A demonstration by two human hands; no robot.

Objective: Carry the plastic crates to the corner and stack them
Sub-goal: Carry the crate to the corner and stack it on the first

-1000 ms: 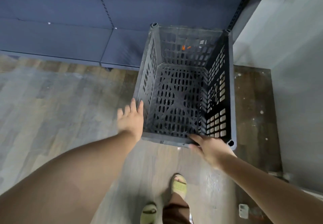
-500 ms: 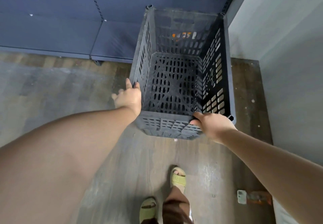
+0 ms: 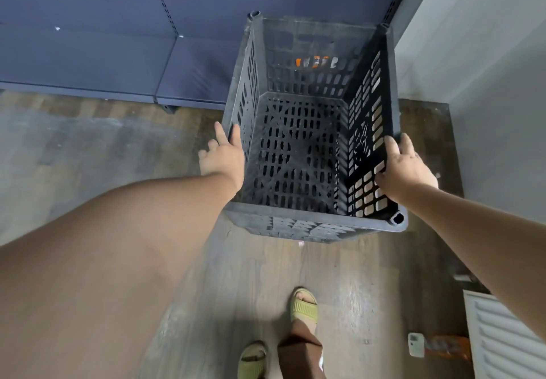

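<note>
A dark grey plastic crate (image 3: 298, 154) with slotted walls stands open-topped in the corner, between the blue shelving and the grey wall. I cannot tell whether another crate lies under it. My left hand (image 3: 223, 154) rests against the outside of its left wall near the rim, fingers straight and spread. My right hand (image 3: 406, 167) grips the rim of the right wall, with the thumb inside the crate and the fingers over the top edge. Something orange and white shows through the slots of the far wall.
Blue shelf panels (image 3: 118, 38) run along the back and a grey wall (image 3: 487, 68) closes the right side. My feet in yellow-green sandals (image 3: 304, 307) stand on the wooden floor. A small white and orange object (image 3: 437, 346) and a white slatted panel (image 3: 508, 340) lie at lower right.
My right hand has moved from the crate's near rim to its right wall. My left hand has stayed on the left wall. The crate sits a little farther right in view.
</note>
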